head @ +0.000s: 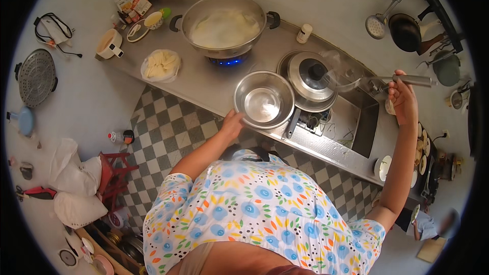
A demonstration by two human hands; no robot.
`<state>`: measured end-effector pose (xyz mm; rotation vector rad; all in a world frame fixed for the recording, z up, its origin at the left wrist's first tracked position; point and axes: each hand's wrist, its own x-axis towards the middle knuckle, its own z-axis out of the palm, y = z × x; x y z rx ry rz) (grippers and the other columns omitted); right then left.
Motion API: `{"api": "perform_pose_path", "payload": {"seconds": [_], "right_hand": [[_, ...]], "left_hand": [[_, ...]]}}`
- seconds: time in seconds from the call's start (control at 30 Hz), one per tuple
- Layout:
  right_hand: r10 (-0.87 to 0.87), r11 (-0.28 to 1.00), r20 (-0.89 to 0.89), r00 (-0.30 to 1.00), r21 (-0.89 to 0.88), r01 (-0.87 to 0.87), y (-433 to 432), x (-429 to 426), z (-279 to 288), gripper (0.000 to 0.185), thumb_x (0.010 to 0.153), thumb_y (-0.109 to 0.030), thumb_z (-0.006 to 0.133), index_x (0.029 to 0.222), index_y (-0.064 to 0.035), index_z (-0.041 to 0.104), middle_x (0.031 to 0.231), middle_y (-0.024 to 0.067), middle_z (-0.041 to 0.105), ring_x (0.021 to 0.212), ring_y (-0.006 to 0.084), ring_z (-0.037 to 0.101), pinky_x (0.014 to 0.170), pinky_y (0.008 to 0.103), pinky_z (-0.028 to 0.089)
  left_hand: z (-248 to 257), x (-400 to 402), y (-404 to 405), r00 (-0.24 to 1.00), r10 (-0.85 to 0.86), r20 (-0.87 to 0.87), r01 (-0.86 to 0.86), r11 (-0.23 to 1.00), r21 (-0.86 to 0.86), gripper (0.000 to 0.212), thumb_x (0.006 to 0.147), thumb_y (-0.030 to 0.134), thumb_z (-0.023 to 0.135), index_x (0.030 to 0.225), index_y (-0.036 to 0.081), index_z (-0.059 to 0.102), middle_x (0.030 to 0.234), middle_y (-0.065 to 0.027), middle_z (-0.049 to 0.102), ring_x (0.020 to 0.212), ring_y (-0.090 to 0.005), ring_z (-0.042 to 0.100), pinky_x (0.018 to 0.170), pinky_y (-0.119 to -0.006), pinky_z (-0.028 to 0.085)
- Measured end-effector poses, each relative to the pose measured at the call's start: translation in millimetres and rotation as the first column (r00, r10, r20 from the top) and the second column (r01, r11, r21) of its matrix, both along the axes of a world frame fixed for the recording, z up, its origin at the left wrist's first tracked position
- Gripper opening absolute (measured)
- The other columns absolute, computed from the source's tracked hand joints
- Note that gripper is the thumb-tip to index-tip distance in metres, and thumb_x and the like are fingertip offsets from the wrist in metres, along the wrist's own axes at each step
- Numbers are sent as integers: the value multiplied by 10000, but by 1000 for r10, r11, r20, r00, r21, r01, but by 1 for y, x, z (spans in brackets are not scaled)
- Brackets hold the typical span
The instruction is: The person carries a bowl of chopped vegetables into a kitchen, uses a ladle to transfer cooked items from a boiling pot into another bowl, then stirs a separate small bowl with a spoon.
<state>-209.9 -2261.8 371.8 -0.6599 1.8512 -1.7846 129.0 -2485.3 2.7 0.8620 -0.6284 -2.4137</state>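
My left hand [232,124] grips the near rim of a steel bowl [263,103] at the counter's front edge. My right hand [404,95] is raised at the right, closed around the metal handle of a long utensil [414,80]; its far end is blurred over the sink side. Behind the bowl, a large two-handled steel wok [223,26] holds pale, steaming food above a cooker [229,61] with blue lights. A lidded pan [313,76] stands right of the bowl. Pale dough-like pieces [162,65] lie in a plastic bag left of the wok.
A sink [366,126] is set into the steel counter [206,88]. A white bottle [304,33] stands by the wall. A white-handled pot [109,44] and small bowl [153,20] are at the left. A red stool [114,179] stands on the floor; another person [428,225] is at lower right.
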Motion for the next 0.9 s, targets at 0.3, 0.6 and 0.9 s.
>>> {"api": "perform_pose_path", "payload": {"seconds": [0.3, 0.6, 0.9], "right_hand": [[373, 928, 353, 858, -124, -352, -2, 87, 19, 260, 864, -257, 452, 994, -34, 477, 840, 172, 577, 687, 216, 595, 646, 303, 522], [420, 894, 177, 890, 90, -440, -142, 141, 33, 652, 760, 10, 399, 1363, -133, 198, 984, 143, 545, 633, 120, 495, 524, 233, 434], [586, 806, -759, 282, 581, -112, -279, 111, -60, 431, 786, -57, 511, 1207, -83, 423, 868, 219, 564, 807, 337, 579, 670, 379, 469]], "left_hand": [[12, 25, -8, 998, 61, 23, -62, 998, 20, 265, 771, -38, 479, 1025, 35, 499, 966, -85, 566, 876, -198, 565, 776, -337, 488], [14, 68, -80, 980, 199, 25, -198, 980, -24, 301, 746, -43, 500, 1036, 36, 491, 956, -63, 558, 869, -178, 556, 774, -309, 477], [37, 111, -99, 923, 384, 3, -384, 922, -54, 319, 730, -64, 470, 1029, 44, 504, 943, -48, 562, 860, -173, 549, 775, -326, 468]]}}
